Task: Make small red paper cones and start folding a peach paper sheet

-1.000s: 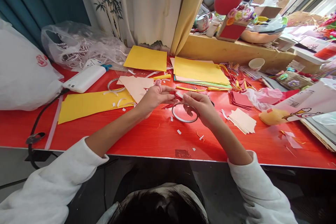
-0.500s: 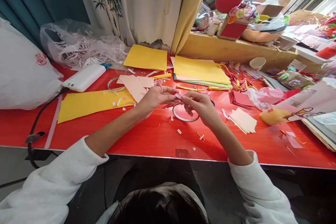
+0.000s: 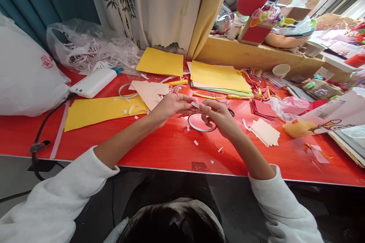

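My left hand (image 3: 168,105) reaches in from the left, its fingers pressed together at the tips. My right hand (image 3: 218,115) meets it, thumb and index finger pinched. Between the fingertips of both hands is a small white strip (image 3: 195,104). At the back of my left hand shows a pink looped piece (image 3: 176,91); whether it is held I cannot tell. Just below my right fingers a tape roll (image 3: 196,128) lies on the red table (image 3: 159,148), partly hidden by them. A dark loop (image 3: 231,112) pokes out behind my right hand.
Yellow paper sheets (image 3: 219,76) are stacked at the back. Left lie a yellow strip (image 3: 94,112), another tape roll (image 3: 122,90) and a white power strip (image 3: 94,83). Pale cards (image 3: 265,132), red cards (image 3: 261,109) and a printed bag (image 3: 327,115) lie right. White scraps dot the table.
The view has shifted slightly. The white strip between my fingertips shows at a somewhat different angle; both hands are in nearly the same place.
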